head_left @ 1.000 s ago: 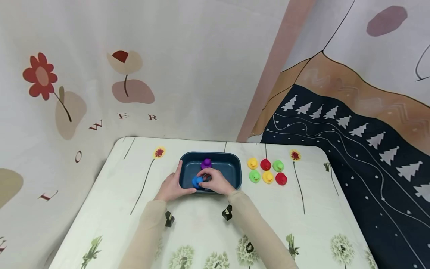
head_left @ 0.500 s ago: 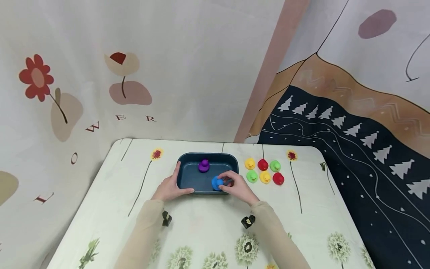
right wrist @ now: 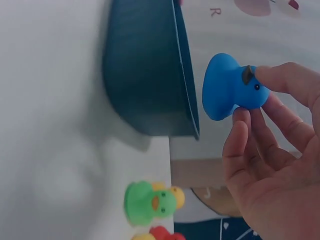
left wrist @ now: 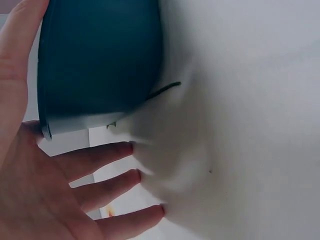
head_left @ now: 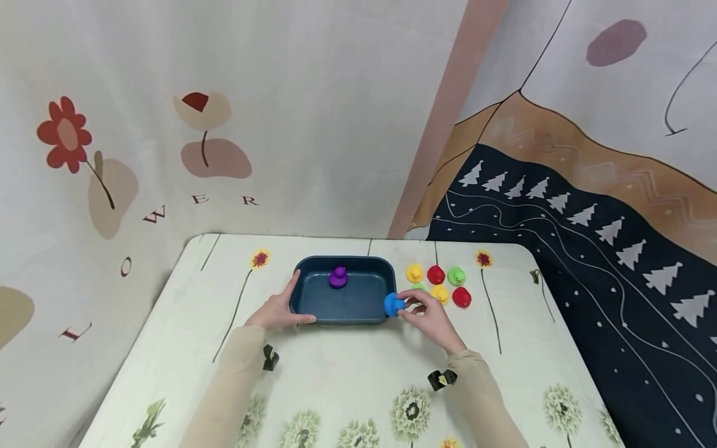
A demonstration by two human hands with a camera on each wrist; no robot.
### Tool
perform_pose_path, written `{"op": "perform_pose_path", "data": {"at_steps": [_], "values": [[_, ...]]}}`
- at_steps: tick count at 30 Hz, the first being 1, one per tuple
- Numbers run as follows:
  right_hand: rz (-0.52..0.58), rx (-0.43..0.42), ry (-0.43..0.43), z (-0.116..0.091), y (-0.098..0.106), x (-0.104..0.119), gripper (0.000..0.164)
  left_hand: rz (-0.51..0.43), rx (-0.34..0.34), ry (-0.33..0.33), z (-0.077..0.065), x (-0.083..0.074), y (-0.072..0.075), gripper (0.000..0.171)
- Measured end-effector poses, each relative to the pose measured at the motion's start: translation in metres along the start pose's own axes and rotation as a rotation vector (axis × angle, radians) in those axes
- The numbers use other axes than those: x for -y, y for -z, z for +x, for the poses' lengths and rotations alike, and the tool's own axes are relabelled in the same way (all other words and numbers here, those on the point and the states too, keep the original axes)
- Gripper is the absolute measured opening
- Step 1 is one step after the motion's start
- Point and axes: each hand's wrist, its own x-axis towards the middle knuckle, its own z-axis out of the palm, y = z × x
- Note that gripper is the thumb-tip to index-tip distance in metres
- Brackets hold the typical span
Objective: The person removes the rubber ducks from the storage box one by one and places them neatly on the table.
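My right hand pinches a blue rubber duck by its head, between thumb and fingers. In the right wrist view the blue duck hangs above the rim of the dark blue tray, near the tray's front right corner. Straight fingers of my left hand lie along the left end of the tray, the thumb along its front side. The left wrist view shows the left hand's fingers spread below the tray's wall. Inside the tray sits a purple rubber duck, towards the back.
Right of the tray stand several rubber ducks in two rows: a yellow duck, a red duck and a green duck behind, others in front. A flower-printed cloth covers the table; a printed curtain hangs behind it.
My right hand has carried the blue duck rightward, from inside the tray near the purple duck up to the right rim. The left hand stays at the tray's left end.
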Motion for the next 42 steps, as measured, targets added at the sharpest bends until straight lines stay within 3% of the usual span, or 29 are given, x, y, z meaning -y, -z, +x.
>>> {"op": "perform_pose_path", "data": {"at_steps": [3, 6, 16, 20, 25, 30, 36, 42], "values": [[-0.021, -0.014, -0.005, -0.008, 0.008, 0.012, 0.03, 0.004, -0.007, 0.0, -0.001, 0.002, -0.001, 0.124], [-0.043, -0.038, -0.003, -0.012, 0.013, 0.01, 0.03, -0.008, -0.02, 0.002, -0.003, 0.003, -0.001, 0.122], [-0.078, -0.086, -0.047, -0.021, 0.028, -0.008, 0.03, -0.045, 0.04, -0.012, -0.01, 0.007, 0.005, 0.111], [-0.095, -0.084, -0.035, -0.022, 0.033, -0.015, 0.03, -0.063, 0.045, -0.05, -0.012, 0.009, 0.009, 0.111], [-0.11, -0.063, 0.017, -0.024, 0.036, -0.022, 0.028, -0.074, 0.048, -0.038, -0.01, 0.011, 0.008, 0.11], [-0.105, -0.067, 0.056, -0.022, 0.035, -0.042, 0.027, -0.092, 0.039, -0.034, -0.01, 0.012, 0.007, 0.11], [-0.12, -0.083, 0.012, -0.016, 0.032, -0.078, 0.026, -0.094, 0.039, -0.034, -0.012, 0.008, 0.008, 0.11], [-0.13, -0.096, -0.047, -0.013, 0.029, -0.092, 0.027, -0.086, 0.029, -0.022, -0.012, 0.01, 0.008, 0.108]]}}
